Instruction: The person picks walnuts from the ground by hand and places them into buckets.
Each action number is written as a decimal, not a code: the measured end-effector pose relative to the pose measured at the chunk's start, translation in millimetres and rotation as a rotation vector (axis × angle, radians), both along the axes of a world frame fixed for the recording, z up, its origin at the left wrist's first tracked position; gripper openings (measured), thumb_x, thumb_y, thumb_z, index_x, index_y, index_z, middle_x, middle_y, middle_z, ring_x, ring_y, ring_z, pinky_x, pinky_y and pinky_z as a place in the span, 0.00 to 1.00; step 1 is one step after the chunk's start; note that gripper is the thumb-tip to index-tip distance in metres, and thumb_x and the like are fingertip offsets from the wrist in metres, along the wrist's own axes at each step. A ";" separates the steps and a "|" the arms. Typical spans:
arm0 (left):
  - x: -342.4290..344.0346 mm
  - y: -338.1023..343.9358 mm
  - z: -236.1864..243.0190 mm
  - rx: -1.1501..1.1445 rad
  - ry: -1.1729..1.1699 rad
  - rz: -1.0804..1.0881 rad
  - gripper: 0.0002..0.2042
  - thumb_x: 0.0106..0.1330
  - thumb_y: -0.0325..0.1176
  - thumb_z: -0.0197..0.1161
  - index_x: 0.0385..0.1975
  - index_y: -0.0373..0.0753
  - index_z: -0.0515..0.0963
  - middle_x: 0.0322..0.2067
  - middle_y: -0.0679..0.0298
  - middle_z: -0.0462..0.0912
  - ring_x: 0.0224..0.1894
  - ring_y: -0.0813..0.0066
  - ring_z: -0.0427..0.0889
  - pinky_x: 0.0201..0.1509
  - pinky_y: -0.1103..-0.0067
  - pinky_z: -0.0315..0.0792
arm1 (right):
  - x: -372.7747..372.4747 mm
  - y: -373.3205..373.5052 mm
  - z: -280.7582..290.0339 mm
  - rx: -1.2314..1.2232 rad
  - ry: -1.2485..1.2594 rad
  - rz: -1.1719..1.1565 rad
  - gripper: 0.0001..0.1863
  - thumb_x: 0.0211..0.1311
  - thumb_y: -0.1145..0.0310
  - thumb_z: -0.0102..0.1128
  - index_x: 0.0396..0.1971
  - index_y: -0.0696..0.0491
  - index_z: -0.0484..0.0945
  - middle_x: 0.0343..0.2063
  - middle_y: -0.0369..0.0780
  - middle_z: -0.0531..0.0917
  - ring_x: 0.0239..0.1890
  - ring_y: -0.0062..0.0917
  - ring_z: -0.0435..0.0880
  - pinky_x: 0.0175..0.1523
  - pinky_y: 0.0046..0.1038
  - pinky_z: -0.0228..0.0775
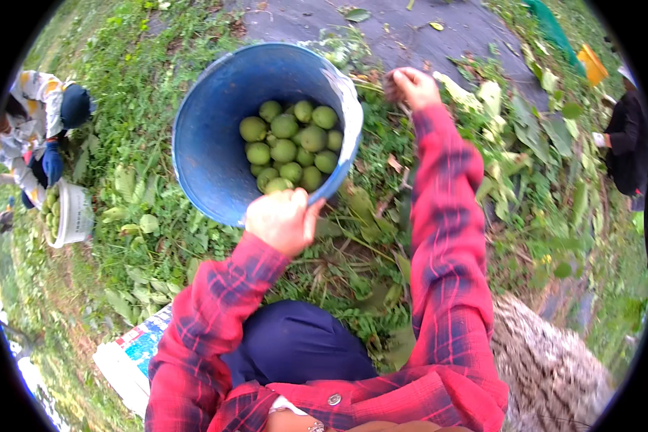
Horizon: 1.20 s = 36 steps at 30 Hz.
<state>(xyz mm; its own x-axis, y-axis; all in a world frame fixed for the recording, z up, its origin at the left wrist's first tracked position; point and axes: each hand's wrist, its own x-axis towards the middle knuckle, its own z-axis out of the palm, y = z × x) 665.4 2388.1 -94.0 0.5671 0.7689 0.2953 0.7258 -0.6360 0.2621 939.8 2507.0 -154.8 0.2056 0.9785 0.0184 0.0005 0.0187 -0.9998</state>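
A blue plastic bucket (210, 147) with several round green fruits (284, 126) inside stands on the weeds before me. My left hand (284, 219) is closed on the bucket's near rim. To the right of the bucket, my right hand (412, 88) is closed low among stems and leaves near the edge of the dark ground sheet. What its fingers hold, if anything, is too unclear to make out.
A person (32, 133) bends at left over a white bucket (75, 212) of fruit. Another person (625, 144) is at right, near a yellow container (590, 63). A pale bark surface (547, 360) lies beside me, bottom right; dark sheeting (453, 29) spreads ahead.
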 end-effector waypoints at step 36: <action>-3.6 9.0 2.0 -0.099 0.015 -0.010 0.13 0.35 0.36 0.60 0.08 0.42 0.60 0.10 0.67 0.60 0.13 0.73 0.64 0.16 0.80 0.58 | -67.7 161.6 -71.4 -0.283 -1.415 0.087 0.24 0.38 0.68 0.59 0.40 0.34 0.64 0.36 0.40 0.69 0.36 0.34 0.74 0.36 0.31 0.66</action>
<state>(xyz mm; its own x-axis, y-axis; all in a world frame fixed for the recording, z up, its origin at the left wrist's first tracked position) 661.8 2397.2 -92.0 0.5785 0.7883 0.2094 0.7240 -0.6145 0.3133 872.1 2668.6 -226.2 0.1201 0.9919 -0.0403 0.9834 -0.1244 -0.1323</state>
